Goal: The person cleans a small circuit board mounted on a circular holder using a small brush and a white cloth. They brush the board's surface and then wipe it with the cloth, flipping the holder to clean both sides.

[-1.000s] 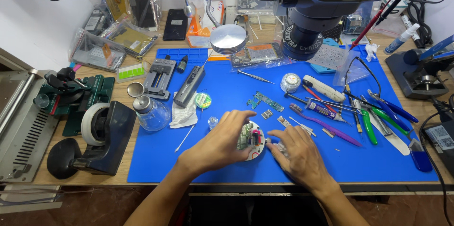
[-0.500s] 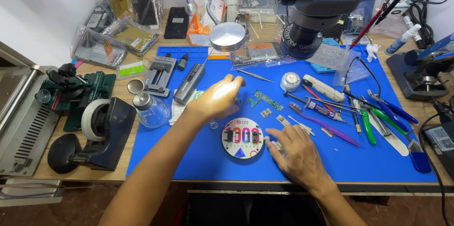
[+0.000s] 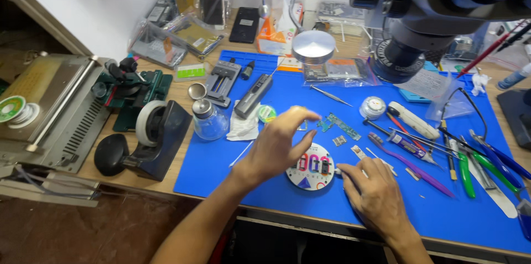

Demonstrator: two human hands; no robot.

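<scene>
Seen from the head camera, a wooden bench (image 3: 182,84) carries a blue work mat (image 3: 232,159) that covers most of its right part. Near the mat's front edge lies a round white disc (image 3: 311,174) with coloured markings and small parts on its face. The left hand (image 3: 279,145) hovers over the disc's left side, fingers loosely spread and curved, gripping nothing that can be made out. The right hand (image 3: 376,197) rests on the mat just right of the disc, its fingertips at the disc's rim; whether they pinch something small cannot be told.

Behind the disc lie a narrow green circuit strip (image 3: 338,124) and a few tiny metal pieces. To the right, tweezers, cutters with green handles (image 3: 464,173) and a purple pry tool (image 3: 412,167) lie in a loose row. A microscope head (image 3: 426,15) hangs over the back of the mat, beside a round metal lamp shade (image 3: 313,46). Off the mat to the left stand a small glass bottle (image 3: 209,120), a black tape dispenser (image 3: 149,137) and a grey metal machine (image 3: 44,109). A white wall closes the bench at the back.
</scene>
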